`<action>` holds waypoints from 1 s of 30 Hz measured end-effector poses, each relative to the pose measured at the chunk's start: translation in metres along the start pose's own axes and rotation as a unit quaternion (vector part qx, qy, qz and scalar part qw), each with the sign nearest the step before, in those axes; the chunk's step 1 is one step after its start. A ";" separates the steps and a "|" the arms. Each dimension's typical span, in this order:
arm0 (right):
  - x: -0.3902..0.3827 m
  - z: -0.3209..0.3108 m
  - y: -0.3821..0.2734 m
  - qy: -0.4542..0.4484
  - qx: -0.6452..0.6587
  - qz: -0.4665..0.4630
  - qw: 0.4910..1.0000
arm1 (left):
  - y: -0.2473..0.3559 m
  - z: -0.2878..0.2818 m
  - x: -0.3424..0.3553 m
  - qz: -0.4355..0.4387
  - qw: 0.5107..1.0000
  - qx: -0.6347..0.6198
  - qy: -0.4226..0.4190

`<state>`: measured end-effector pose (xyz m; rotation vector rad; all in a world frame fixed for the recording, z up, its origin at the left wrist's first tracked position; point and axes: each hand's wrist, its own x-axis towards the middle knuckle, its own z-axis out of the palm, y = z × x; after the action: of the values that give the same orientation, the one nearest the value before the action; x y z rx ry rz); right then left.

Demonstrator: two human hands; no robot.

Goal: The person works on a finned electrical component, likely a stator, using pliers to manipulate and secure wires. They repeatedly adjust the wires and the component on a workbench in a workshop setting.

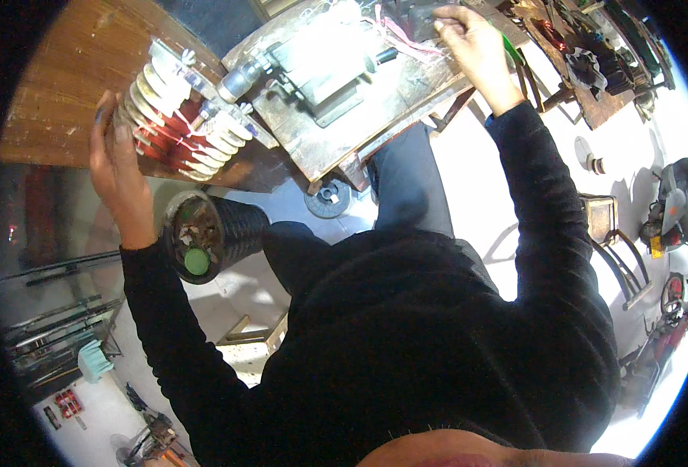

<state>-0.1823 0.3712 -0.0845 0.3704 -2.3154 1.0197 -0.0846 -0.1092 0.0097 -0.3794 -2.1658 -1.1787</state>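
Head view: grey machine [321,74] on bench [301,148]. To its left, red-wound coil former [174,134], left hand [122,175] fingers against outer end, grip indeterminable. To its right, right hand [476,50], fingers bent beside pink strands [406,43], pinch indeterminable. Hazard: slack strands could snag on machine. Bench edge near below machine; room outward, left.

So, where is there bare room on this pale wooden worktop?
The worktop looks bare at its near-left corner, beside the grey metal machine, and along the near edge, right of that machine. Crowded: the far right, where pink-white strands lie beside the right hand.
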 end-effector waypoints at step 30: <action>-0.007 0.069 0.049 -0.129 -0.295 -0.162 0.933 | -0.005 -0.008 -0.088 -0.109 0.992 0.063 0.019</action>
<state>-0.2264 0.3529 -0.1547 0.6330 -2.5368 0.0966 -0.0173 -0.1148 -0.0479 -0.0675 -2.2776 -1.1464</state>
